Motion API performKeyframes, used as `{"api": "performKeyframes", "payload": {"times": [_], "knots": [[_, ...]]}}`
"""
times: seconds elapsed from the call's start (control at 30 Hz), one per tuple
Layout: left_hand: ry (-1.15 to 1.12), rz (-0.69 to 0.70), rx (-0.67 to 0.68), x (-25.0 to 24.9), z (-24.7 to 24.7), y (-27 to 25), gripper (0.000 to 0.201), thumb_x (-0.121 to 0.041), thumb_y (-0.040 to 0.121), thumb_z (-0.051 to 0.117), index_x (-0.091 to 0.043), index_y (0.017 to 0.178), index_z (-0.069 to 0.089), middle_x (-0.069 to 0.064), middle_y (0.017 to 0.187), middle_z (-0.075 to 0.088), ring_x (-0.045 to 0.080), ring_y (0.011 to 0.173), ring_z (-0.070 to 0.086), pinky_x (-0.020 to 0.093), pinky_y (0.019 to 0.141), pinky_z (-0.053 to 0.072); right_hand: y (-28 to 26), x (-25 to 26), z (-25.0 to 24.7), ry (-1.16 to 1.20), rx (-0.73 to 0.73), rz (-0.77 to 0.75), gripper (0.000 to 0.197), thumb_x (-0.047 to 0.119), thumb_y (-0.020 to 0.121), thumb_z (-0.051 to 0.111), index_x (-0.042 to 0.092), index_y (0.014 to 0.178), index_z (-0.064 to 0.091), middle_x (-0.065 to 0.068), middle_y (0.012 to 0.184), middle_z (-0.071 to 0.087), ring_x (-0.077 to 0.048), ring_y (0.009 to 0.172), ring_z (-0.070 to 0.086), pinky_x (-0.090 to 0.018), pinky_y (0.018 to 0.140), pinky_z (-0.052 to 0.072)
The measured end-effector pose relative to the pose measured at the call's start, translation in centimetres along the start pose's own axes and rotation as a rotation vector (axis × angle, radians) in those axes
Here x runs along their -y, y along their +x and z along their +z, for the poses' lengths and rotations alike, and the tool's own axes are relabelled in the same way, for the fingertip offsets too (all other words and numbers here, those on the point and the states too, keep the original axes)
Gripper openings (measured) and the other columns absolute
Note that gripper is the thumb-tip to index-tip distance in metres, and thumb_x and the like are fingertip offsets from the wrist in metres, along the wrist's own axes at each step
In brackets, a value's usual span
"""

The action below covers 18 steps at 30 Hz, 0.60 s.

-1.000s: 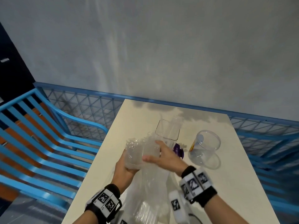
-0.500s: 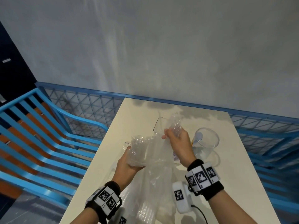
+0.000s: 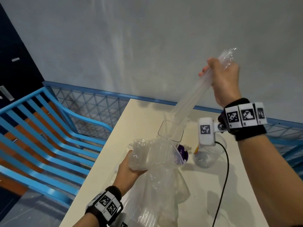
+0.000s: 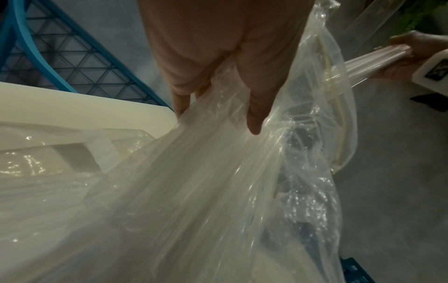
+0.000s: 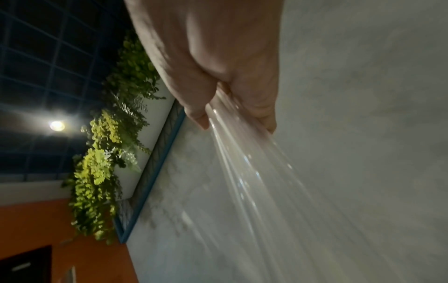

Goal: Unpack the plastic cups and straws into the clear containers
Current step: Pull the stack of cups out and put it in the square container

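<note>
Since the frame half a second back, our right hand (image 3: pixel 223 82) has risen from just above the table to the upper right of the head view, drawing a bundle of clear straws (image 3: pixel 190 102) up out of the plastic bag (image 3: pixel 157 161). We count two clear containers on the cream table (image 3: pixel 246 194): a squarish one (image 3: pixel 170 130) at centre frame, behind the bag's mouth, and a round one (image 3: pixel 206 158) to its right, partly hidden by the white wrist camera (image 3: pixel 206 133). The straws are one bundle; we cannot count them singly, as they blur together. Our right hand is closed tight around the bundle's upper end, thumb and fingers wrapped round it, as the right wrist view shows (image 5: pixel 218 76). The bundle slants down and left, its lower end lying over the squarish container. Our left hand (image 3: pixel 131 171), at lower centre, grips the crumpled mouth of the bag, fingers curled into the film (image 4: pixel 218 57). A purple-printed item (image 3: pixel 182 153) shows through the bag beside the round container.
</note>
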<state>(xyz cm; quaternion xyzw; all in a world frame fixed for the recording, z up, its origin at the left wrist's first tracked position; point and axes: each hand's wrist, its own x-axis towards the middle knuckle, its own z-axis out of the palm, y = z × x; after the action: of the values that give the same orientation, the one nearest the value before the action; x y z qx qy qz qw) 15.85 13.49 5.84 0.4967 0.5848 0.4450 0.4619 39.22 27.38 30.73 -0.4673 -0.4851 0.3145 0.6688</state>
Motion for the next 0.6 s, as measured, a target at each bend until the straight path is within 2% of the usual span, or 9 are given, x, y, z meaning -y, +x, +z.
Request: {"api": "performKeyframes", "payload": {"times": [0.03, 0.1, 0.17, 0.23, 0.3, 0.37, 0.43, 0.53, 0.6], "knots": [[0.001, -0.004, -0.004, 0.0, 0.0, 0.0, 0.055, -0.008, 0.071, 0.083, -0.041, 0.105, 0.054, -0.011, 0.108, 0.067, 0.007, 0.102, 0.064, 0.017, 0.075, 0.049, 0.6, -0.8, 0.4, -0.022, -0.023, -0.014, 0.015, 0.016, 0.085, 0.059, 0.002, 0.089, 0.059, -0.003, 0.063, 0.06, -0.016, 0.055, 0.062, -0.034, 0.062, 0.057], [0.01, -0.011, -0.007, -0.1, -0.1, -0.2, 0.055, -0.01, 0.072, 0.083, -0.042, 0.105, 0.053, -0.012, 0.107, 0.067, 0.004, 0.101, 0.063, 0.014, 0.073, 0.048, 0.9, -3.3, 1.3, -0.105, -0.046, -0.038, 0.015, 0.022, 0.08, 0.06, 0.01, 0.089, 0.06, 0.001, 0.063, 0.064, -0.018, 0.06, 0.065, -0.037, 0.066, 0.057], [0.009, -0.012, -0.006, -0.1, -0.2, -0.3, 0.056, -0.01, 0.072, 0.084, -0.042, 0.105, 0.053, -0.012, 0.106, 0.067, 0.001, 0.099, 0.064, 0.01, 0.07, 0.049, 0.0, -6.6, 2.2, -0.201, -0.024, -0.046, 0.009, 0.022, 0.083, 0.06, 0.015, 0.088, 0.058, 0.0, 0.072, 0.067, -0.017, 0.066, 0.064, -0.024, 0.065, 0.055], [0.005, -0.012, -0.008, -0.1, -0.2, -0.3, 0.058, -0.007, 0.071, 0.084, -0.043, 0.103, 0.053, -0.013, 0.103, 0.067, -0.002, 0.095, 0.064, 0.005, 0.067, 0.048, -1.6, -10.3, 2.7, -0.284, 0.007, -0.022, 0.01, 0.018, 0.087, 0.06, 0.01, 0.093, 0.058, -0.001, 0.079, 0.064, -0.011, 0.066, 0.058, -0.009, 0.057, 0.045], [0.001, -0.019, -0.016, 0.0, -0.3, -0.3, 0.058, -0.006, 0.071, 0.083, -0.042, 0.104, 0.052, -0.013, 0.103, 0.067, -0.001, 0.096, 0.063, 0.003, 0.066, 0.048, -3.0, -13.5, 3.0, -0.323, 0.026, 0.04, 0.011, 0.015, 0.086, 0.062, 0.007, 0.092, 0.057, 0.005, 0.076, 0.058, -0.011, 0.067, 0.054, -0.016, 0.061, 0.045], [0.007, -0.034, -0.023, 0.3, -0.4, -0.2, 0.059, -0.009, 0.071, 0.084, -0.038, 0.112, 0.054, -0.01, 0.107, 0.068, 0.002, 0.1, 0.063, 0.006, 0.07, 0.049, -3.7, -15.7, 3.2, -0.387, 0.06, 0.111, 0.018, 0.01, 0.082, 0.066, 0.002, 0.094, 0.055, 0.001, 0.08, 0.057, -0.016, 0.074, 0.054, -0.022, 0.067, 0.046], [0.018, -0.062, -0.034, 1.1, -0.6, 0.0, 0.069, -0.014, 0.07, 0.086, -0.028, 0.128, 0.053, -0.007, 0.116, 0.067, 0.007, 0.106, 0.063, 0.015, 0.082, 0.051, -4.0, -16.7, 3.3, -0.48, 0.108, 0.107, 0.033, 0.006, 0.078, 0.071, -0.001, 0.103, 0.051, -0.01, 0.095, 0.059, -0.021, 0.086, 0.054, -0.029, 0.077, 0.046], [0.035, -0.082, -0.05, 1.9, -0.8, 0.3, 0.081, -0.017, 0.068, 0.087, -0.021, 0.138, 0.048, -0.003, 0.123, 0.066, 0.013, 0.113, 0.062, 0.029, 0.096, 0.051, -3.5, -16.2, 3.3, -0.561, 0.158, 0.011, 0.049, 0.006, 0.077, 0.074, 0.0, 0.117, 0.048, -0.014, 0.116, 0.057, -0.023, 0.105, 0.053, -0.024, 0.088, 0.038], [0.04, -0.088, -0.049, 2.0, -0.8, 0.3, 0.082, -0.019, 0.067, 0.088, -0.02, 0.139, 0.047, -0.002, 0.124, 0.065, 0.015, 0.114, 0.062, 0.032, 0.099, 0.051, -2.8, -14.8, 3.1, -0.634, 0.192, -0.076, 0.038, 0.005, 0.08, 0.07, 0.002, 0.115, 0.055, -0.013, 0.118, 0.057, -0.024, 0.11, 0.054, -0.02, 0.089, 0.034]]}}
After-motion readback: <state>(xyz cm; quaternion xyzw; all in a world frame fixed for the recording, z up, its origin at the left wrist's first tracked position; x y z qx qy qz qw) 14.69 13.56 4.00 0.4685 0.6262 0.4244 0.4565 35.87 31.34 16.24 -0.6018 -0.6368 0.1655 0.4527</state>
